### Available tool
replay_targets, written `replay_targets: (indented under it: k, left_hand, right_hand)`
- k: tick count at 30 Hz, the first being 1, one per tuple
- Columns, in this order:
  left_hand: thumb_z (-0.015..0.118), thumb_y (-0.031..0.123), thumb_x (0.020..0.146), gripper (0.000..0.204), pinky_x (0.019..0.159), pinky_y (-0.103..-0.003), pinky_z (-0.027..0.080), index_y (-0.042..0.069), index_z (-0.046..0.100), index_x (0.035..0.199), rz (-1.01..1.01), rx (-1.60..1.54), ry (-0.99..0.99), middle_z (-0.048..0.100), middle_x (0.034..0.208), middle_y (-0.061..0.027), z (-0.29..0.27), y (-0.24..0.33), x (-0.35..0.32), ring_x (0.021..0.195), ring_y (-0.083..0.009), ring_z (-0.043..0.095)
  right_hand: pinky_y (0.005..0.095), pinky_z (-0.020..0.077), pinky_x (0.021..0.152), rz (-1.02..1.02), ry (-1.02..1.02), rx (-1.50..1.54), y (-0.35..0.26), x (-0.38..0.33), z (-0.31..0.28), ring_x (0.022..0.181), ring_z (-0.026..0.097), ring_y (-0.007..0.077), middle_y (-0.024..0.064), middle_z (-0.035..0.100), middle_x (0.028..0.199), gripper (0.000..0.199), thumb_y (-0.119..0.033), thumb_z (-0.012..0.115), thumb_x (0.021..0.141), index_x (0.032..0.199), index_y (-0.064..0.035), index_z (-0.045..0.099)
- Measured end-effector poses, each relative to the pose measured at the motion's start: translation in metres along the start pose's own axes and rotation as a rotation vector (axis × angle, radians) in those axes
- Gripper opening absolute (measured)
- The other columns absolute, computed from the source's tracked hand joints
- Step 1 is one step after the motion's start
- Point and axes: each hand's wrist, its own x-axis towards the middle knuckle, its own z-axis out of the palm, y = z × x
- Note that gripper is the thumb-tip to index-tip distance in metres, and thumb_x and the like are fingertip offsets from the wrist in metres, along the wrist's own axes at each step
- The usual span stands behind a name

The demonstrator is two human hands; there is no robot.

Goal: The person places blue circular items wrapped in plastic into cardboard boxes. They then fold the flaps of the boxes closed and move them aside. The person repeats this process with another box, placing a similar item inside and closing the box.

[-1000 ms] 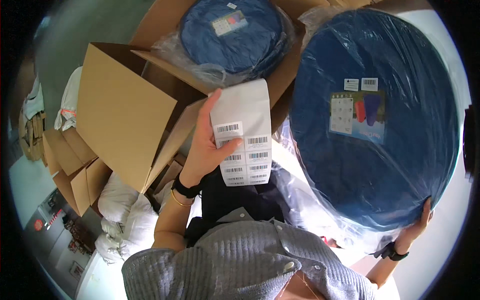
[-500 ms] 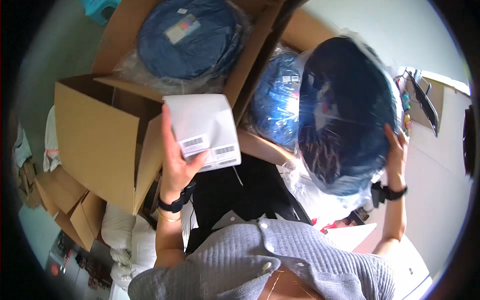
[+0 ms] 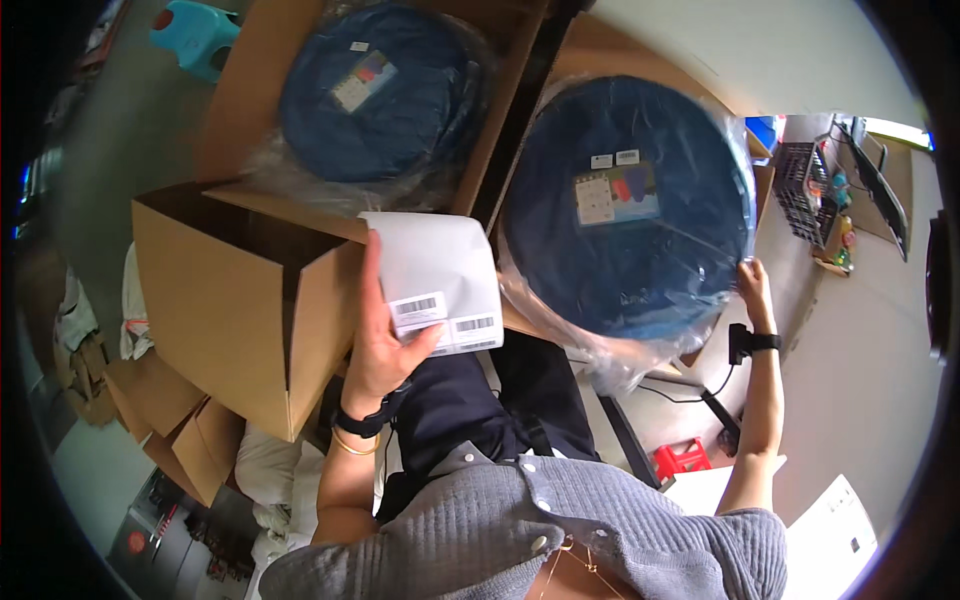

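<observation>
Fingers (image 3: pixel 371 275) of left hand (image 3: pixel 385 355): clasping label sheet (image 3: pixel 432 258)

Right hand (image 3: pixel 758 290) at rim of wrapped blue disc (image 3: pixel 635 255), closure unclear; disc over brown carton (image 3: pixel 605 48). Possible slide, from loose film (image 3: pixel 620 368) and one-sided contact; possible creased sheet, from tight pinch.

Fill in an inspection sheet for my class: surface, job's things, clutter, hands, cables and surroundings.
Surface: left carton and right carton, both open.
Job's things: white label sheet, barcodes at its lower end; left round blue package in the left carton; right round blue package, clear-wrapped, over the right carton.
Clutter: open brown box; smaller box; red plastic item.
Hands: left hand holds the sheet; right hand at the right package's edge, grip unclear.
Cables: thin black cable near the right wrist.
Surroundings: turquoise stool, upper left; dark crate, right.
</observation>
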Motion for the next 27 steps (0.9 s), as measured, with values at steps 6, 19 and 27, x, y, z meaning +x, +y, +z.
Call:
replay_targets:
  k: [6, 19, 27]
  left_hand:
    - [0.064, -0.006, 0.070, 0.098, 0.100, -0.036, 0.036, 0.007, 0.003, 0.144, 0.061, 0.128, 0.105, 0.033, 0.136, -0.0154, -0.015, -0.005, 0.032, 0.121, -0.0237, 0.041]
    - [0.076, 0.014, 0.069, 0.106, 0.107, -0.034, 0.022, -0.001, 0.000, 0.142, -0.128, 0.806, 0.287, 0.021, 0.144, -0.0229, -0.265, -0.113, 0.204, 0.130, -0.0302, 0.029]
    - [0.067, 0.015, 0.081, 0.070, 0.102, -0.039, 0.032, 0.006, 0.028, 0.139, -0.148, 0.453, -0.074, 0.030, 0.142, -0.0161, -0.086, -0.061, 0.184, 0.127, -0.0274, 0.036]
  right_hand:
    - [0.0332, 0.0490, 0.072, -0.121, -0.102, -0.255, 0.034, -0.044, 0.108, 0.080, 0.060, 0.0193, 0.0135, 0.062, 0.091, 0.047, -0.020, 0.065, 0.083, 0.122, -0.0032, 0.047]
    - [0.0316, 0.0496, 0.071, 0.101, -0.424, -0.195, -0.007, -0.177, 0.252, 0.078, 0.063, 0.0212, 0.0128, 0.065, 0.087, 0.039, -0.028, 0.061, 0.085, 0.114, -0.0024, 0.054]
    - [0.0361, 0.0497, 0.071, 0.194, -0.404, -0.257, -0.016, -0.231, 0.199, 0.080, 0.064, 0.0276, 0.0153, 0.066, 0.087, 0.036, -0.027, 0.063, 0.083, 0.109, -0.0024, 0.056]
